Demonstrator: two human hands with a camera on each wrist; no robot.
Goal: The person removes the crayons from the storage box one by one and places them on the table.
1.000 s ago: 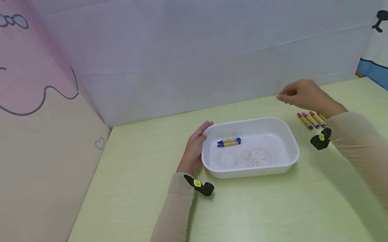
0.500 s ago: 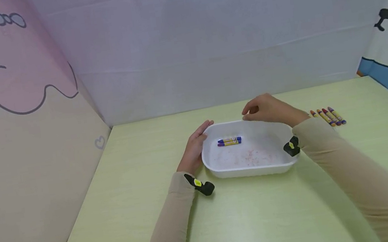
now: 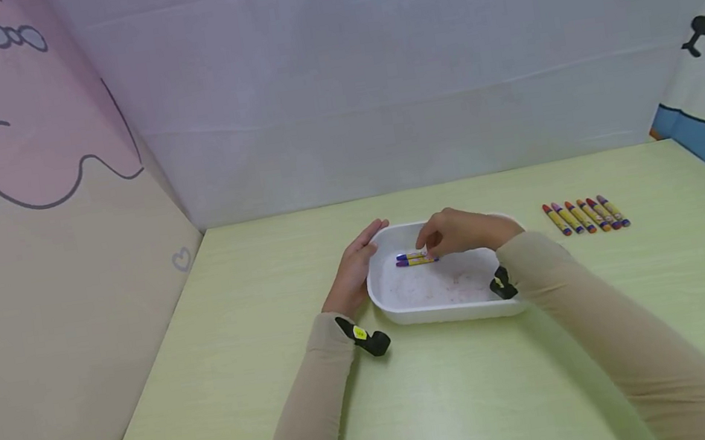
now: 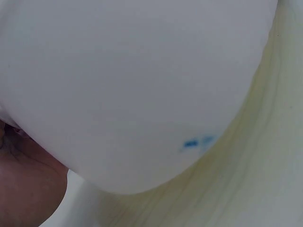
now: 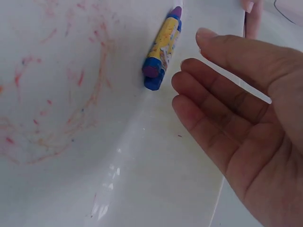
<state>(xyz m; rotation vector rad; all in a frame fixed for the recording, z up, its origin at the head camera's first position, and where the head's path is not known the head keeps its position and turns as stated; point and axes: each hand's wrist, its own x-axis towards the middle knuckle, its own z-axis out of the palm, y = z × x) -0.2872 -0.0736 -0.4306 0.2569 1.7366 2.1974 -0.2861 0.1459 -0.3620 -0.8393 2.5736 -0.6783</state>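
A white plastic tray [image 3: 447, 313] sits on the table, its left end held by my left hand [image 3: 348, 275] with the thumb at the rim and the fingers along the outside. Two crayons [image 3: 409, 262] with yellow wrappers lie side by side on the tray floor; one has a purple tip [image 5: 177, 11]. Over them hovers my right hand [image 3: 465, 231], partly covering their right ends in the head view. In the right wrist view its fingers are loosely bent beside the crayons, with nothing between thumb and fingers. The tray's outer wall [image 4: 137, 94] fills most of the left wrist view.
Right of the tray, several crayons [image 3: 579, 217] lie in a slanted row on the pale green table [image 3: 419, 406]. A white cloth wall [image 3: 376, 96] stands behind. Reddish marks [image 5: 99, 71] stain the tray floor.
My right hand has travelled left from above the crayon row into the tray, down to the two crayons. The row is now uncovered. My left hand and the tray have stayed in place.
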